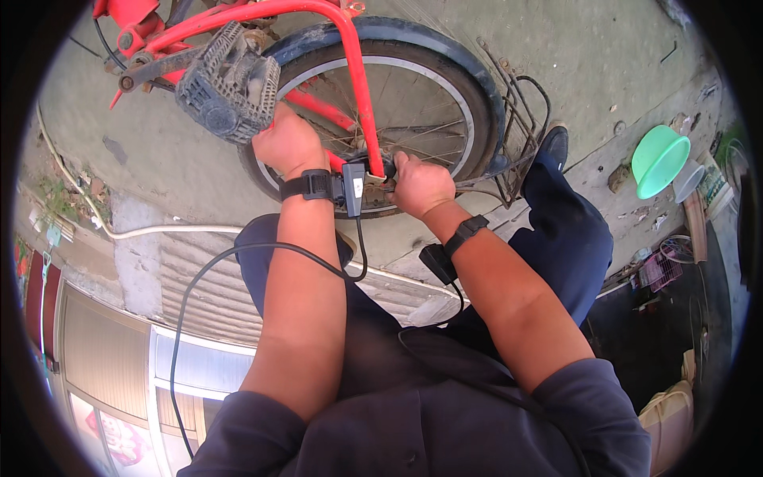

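The rear wheel (469,127) of a red bicycle fills the upper middle, with a dark mudguard (397,30) over its tyre. My left hand (292,143) is closed over a lower red frame tube, just below the worn black pedal (226,87). Close to the wheel's hub, my right hand (424,185) has its fingers pressed together at the axle end; they hide what they hold. A bent red tube (362,87) comes down between my hands. Each wrist wears a black strap with a cabled black box, one by the left wrist (354,191), one by the right (437,262).
Behind the wheel juts a dark metal rack (520,119) near my shoe (554,147). A pale hose (159,230) crosses the ground at left. To the right stand a green basin (660,163) and a pink basket (661,272). Black cable (226,254) loops past my left forearm.
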A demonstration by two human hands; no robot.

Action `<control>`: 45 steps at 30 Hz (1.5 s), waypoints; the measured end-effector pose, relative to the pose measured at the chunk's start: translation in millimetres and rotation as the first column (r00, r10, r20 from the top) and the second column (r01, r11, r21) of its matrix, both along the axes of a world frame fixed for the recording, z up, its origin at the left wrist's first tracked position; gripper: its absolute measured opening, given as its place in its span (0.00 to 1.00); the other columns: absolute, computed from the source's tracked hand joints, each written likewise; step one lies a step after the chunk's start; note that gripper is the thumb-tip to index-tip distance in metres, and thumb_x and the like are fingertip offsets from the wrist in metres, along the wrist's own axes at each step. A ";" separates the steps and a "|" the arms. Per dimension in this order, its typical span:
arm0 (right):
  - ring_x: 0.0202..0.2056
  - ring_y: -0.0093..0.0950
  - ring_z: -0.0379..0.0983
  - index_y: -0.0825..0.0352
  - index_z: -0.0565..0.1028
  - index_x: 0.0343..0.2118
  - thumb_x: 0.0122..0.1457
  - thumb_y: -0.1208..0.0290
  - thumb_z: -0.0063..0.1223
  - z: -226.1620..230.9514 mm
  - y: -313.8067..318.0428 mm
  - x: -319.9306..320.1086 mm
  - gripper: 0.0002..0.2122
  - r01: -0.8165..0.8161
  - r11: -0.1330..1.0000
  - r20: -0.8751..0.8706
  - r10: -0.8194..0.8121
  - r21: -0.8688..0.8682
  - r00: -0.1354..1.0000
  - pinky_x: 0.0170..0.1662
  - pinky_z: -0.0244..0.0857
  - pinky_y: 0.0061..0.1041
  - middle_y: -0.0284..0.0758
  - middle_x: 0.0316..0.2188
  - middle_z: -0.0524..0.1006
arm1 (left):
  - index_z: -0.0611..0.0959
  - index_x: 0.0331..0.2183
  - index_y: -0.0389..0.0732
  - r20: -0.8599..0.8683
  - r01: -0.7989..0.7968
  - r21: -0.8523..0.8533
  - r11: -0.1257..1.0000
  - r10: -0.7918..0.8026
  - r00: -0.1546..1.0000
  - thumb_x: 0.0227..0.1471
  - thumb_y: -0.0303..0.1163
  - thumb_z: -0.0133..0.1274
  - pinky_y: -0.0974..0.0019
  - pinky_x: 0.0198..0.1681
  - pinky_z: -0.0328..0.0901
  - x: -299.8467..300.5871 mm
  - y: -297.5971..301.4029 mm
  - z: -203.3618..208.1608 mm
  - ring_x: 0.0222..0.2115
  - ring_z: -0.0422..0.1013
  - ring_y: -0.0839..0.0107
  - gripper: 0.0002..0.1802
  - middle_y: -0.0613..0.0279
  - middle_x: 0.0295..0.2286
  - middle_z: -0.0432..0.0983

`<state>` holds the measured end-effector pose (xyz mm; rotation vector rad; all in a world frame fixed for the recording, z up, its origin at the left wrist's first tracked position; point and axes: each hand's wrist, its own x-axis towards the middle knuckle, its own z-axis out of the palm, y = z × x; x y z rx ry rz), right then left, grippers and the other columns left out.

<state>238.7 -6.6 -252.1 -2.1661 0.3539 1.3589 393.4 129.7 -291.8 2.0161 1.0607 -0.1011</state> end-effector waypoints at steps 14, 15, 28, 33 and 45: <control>0.42 0.41 0.82 0.63 0.73 0.45 0.51 0.55 0.68 5.5 4.0 6.0 0.24 -0.019 0.997 -0.063 0.015 -0.070 0.998 0.45 0.76 0.39 0.40 0.42 0.82 | 0.79 0.41 0.28 -0.026 0.165 -0.326 0.931 -0.184 0.983 0.63 0.34 0.55 0.66 0.38 0.72 -12.7 19.6 38.4 0.34 0.78 0.66 0.16 0.54 0.33 0.79; 0.40 0.41 0.82 0.63 0.73 0.45 0.51 0.54 0.67 5.3 4.2 6.1 0.24 -0.026 0.997 -0.051 0.023 -0.071 0.998 0.44 0.76 0.39 0.40 0.41 0.82 | 0.78 0.44 0.26 0.060 0.254 -0.258 0.932 -0.247 0.967 0.63 0.34 0.55 0.64 0.41 0.72 -29.1 29.4 48.6 0.36 0.78 0.65 0.18 0.52 0.36 0.80; 0.39 0.41 0.82 0.63 0.73 0.46 0.51 0.52 0.67 3.8 7.6 3.2 0.25 -0.027 0.994 -0.018 0.025 -0.104 1.000 0.43 0.76 0.39 0.40 0.38 0.83 | 0.77 0.52 0.32 -0.368 0.785 -0.126 0.607 -0.763 0.531 0.66 0.37 0.50 0.53 0.49 0.70 -181.9 89.2 74.3 0.46 0.76 0.44 0.20 0.41 0.44 0.79; 0.38 0.42 0.82 0.63 0.73 0.45 0.50 0.51 0.67 4.5 7.2 4.6 0.25 -0.040 0.993 -0.012 0.038 -0.109 0.999 0.42 0.76 0.40 0.40 0.37 0.83 | 0.76 0.52 0.35 -0.386 0.644 -0.235 0.728 -0.678 0.626 0.63 0.38 0.55 0.50 0.44 0.71 -174.2 83.4 72.7 0.41 0.77 0.46 0.22 0.43 0.40 0.81; 0.41 0.40 0.83 0.62 0.73 0.47 0.52 0.53 0.66 9.1 6.6 11.6 0.24 -0.055 0.994 -0.073 0.048 -0.097 0.996 0.45 0.76 0.39 0.40 0.40 0.83 | 0.78 0.47 0.36 -0.321 0.838 -0.208 0.504 -0.845 0.428 0.59 0.35 0.57 0.50 0.40 0.70 -158.2 97.5 60.0 0.38 0.77 0.43 0.18 0.42 0.35 0.81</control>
